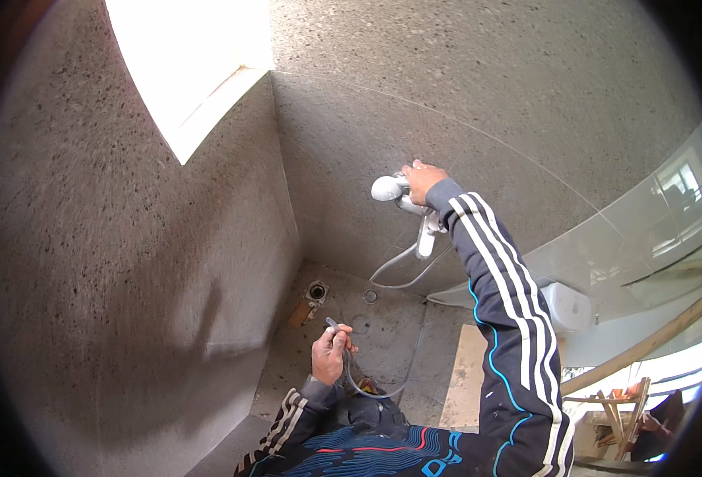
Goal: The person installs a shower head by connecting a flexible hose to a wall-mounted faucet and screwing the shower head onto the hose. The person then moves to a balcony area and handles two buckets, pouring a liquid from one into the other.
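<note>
Grey floor (394, 334) (brown piece (300, 312) atop)

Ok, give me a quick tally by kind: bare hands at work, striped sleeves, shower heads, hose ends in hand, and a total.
Bare hands: 2 (left hand, right hand)
Striped sleeves: 2 (left sleeve, right sleeve)
White shower heads: 1 (shower head)
Grey hose ends in hand: 1 (hose end)
Total: 6

Above the tap (425, 240), the right hand (425, 181) hides part of the shower head (386, 188), and the right sleeve (518, 318) covers the tap's side. Below the tap, the left fingers (339, 340) conceal some hose (375, 396). Up and left of the tap, the window (200, 63) is glare, cut by the top edge; far to the tap's lower right, a dark shape (669, 425) is too small to identify.
</note>
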